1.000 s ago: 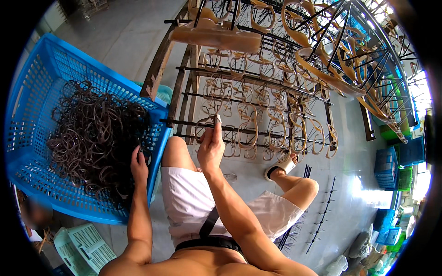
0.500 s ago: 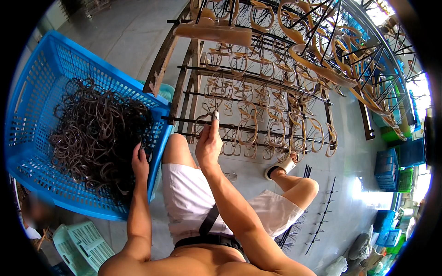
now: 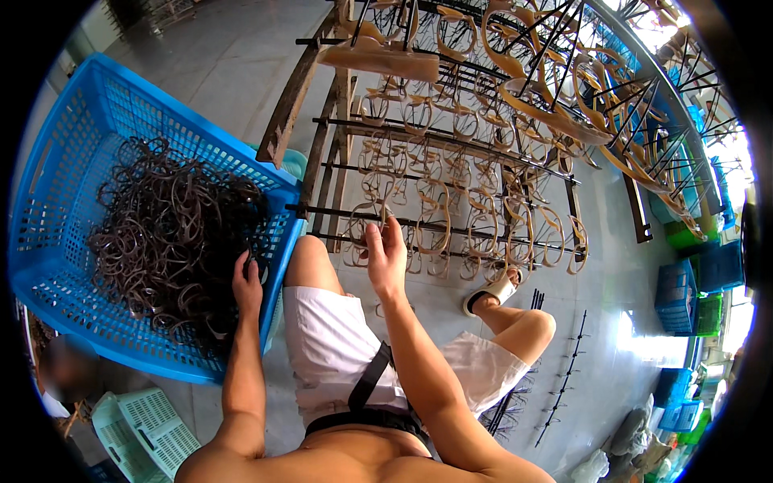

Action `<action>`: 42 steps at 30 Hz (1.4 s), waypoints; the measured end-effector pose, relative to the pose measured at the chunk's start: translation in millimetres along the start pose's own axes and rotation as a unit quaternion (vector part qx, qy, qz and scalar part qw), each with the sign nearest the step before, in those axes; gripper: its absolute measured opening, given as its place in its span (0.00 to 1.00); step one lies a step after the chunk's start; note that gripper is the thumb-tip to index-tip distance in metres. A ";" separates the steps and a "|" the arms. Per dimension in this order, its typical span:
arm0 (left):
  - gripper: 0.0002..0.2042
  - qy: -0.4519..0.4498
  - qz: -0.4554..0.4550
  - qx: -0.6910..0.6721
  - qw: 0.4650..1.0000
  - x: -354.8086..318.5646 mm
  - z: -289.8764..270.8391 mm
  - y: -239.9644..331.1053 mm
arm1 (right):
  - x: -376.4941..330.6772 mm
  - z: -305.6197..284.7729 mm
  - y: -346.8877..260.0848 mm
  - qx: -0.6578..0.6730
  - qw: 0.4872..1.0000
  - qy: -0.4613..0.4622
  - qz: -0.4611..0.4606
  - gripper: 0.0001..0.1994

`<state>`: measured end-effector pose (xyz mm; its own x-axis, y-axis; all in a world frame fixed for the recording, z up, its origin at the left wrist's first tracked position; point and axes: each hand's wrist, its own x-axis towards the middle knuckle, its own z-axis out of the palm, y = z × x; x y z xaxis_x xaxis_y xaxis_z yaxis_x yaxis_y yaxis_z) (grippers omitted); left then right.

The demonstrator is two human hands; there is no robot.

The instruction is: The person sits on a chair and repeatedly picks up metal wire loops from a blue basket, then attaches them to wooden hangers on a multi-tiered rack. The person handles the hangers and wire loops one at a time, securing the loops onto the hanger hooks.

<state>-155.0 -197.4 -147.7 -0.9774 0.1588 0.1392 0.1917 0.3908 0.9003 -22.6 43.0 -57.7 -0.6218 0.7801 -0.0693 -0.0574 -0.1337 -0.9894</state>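
My left hand (image 3: 247, 288) is at the right side of a large blue basket (image 3: 121, 354). Its fingers are closed on a dark piece that looks like an eyeglass frame, partly lost against the tangled pile of dark brown eyeglass frames (image 3: 161, 233) inside. My right hand (image 3: 388, 262) is raised at the lower left of a rack, thumb and fingers apart. Its fingertips are close to a translucent brown eyeglass frame (image 3: 354, 219) hanging on a black rod (image 3: 475, 229); whether they touch it is too small to tell.
The wooden rack (image 3: 283, 121) carries several rods of hanging brown frames, the upper ones reaching close to me. A pale green basket (image 3: 153, 427) stands at lower left. Loose spiked rods (image 3: 561, 382) lie on the floor at right, with blue crates (image 3: 675, 294) beyond.
My right hand has moved slightly right and down, and its pointing index finger is now bent, with the thumb apart. My left hand has hardly moved.
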 end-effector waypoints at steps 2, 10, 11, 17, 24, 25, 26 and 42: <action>0.14 0.008 0.005 0.015 1.000 2.5 -0.5 1.1 | 3.2 -4.4 2.1 0.016 0.999 0.008 0.027 0.24; 0.17 -0.127 -0.225 0.104 0.960 35.9 -13.1 22.5 | 8.2 -1.5 -10.5 -0.030 0.999 0.036 0.023 0.17; 0.17 -0.126 -0.220 0.088 0.963 34.8 -12.4 24.7 | 6.8 -1.7 -10.0 -0.015 0.998 0.050 0.019 0.16; 0.18 -0.079 -0.203 0.008 0.976 14.5 -10.0 33.8 | 4.6 2.7 -0.4 0.071 0.994 0.079 0.006 0.12; 0.13 -0.037 -0.129 -0.145 0.980 12.4 -29.5 52.2 | -2.1 -1.8 5.5 0.032 0.998 0.049 0.012 0.12; 0.14 -0.038 -0.129 -0.216 0.967 8.4 -28.1 65.5 | -3.0 -7.5 10.3 0.023 0.999 0.040 0.000 0.13; 0.15 -0.035 -0.128 -0.283 0.950 0.5 -27.4 85.4 | -7.1 -8.9 12.9 0.001 0.999 0.047 -0.008 0.13; 0.18 -0.375 -0.031 -0.346 0.860 -98.6 18.6 192.1 | -104.7 -43.3 -41.1 -0.059 0.975 -0.210 -0.047 0.18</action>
<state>-20.1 -121.1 3.8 -0.6029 0.7977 0.0107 -0.2104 -0.1720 0.9624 78.7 -6.8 -15.3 -0.8846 0.4630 0.0555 -0.0540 0.0164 -0.9984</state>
